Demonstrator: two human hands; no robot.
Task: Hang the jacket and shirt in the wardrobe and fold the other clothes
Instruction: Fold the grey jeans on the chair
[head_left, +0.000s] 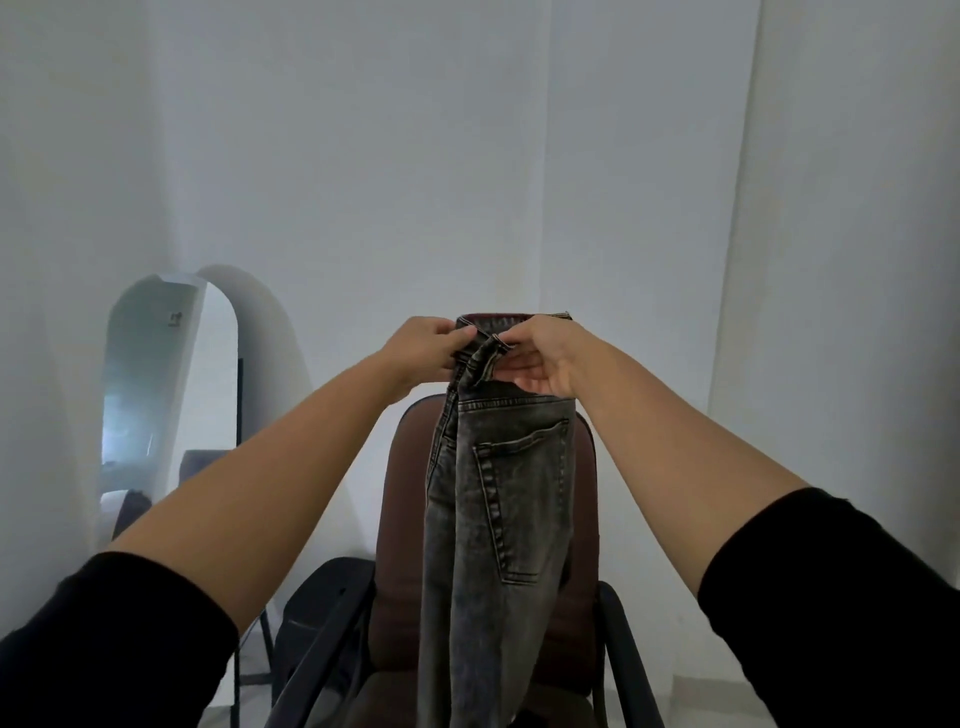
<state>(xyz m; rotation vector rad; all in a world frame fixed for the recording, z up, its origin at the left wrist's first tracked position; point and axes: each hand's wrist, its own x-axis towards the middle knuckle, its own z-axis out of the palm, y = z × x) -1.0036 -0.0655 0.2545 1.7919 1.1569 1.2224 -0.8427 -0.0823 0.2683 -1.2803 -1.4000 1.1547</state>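
— At mid-frame, what have the two hands got hold of?

— Both are on the waistband of a pair of grey washed jeans (496, 499). The left hand (426, 351) has its fingers curled round the bunched band from the left side. The right hand (540, 358) pinches the band's folded edge between thumb and forefinger, with the remaining fingers spread loosely underneath, palm turned toward the camera.

— So neither hand is slack?

— No, each one grips cloth. They sit close together, almost touching across the band.

— How do the jeans hang?

— Straight down from the hands, folded lengthwise so the legs lie one on the other. A back pocket faces the camera on the right half, and the legs run out of the bottom of the frame.

— What lies behind them?

— A brown padded chair (584, 499) with black armrests, directly behind the jeans; its backrest shows on either side of the denim. I cannot tell whether the legs touch the seat.

— And the arms?

— Both forearms are bare, reaching forward, with black sleeves (852, 613) pushed up near the elbows.

— Further out?

— An arched standing mirror (156, 395) leans against the white wall (467, 156) on the left. A dark bag-like shape sits low by the chair's left side, too dim to name.
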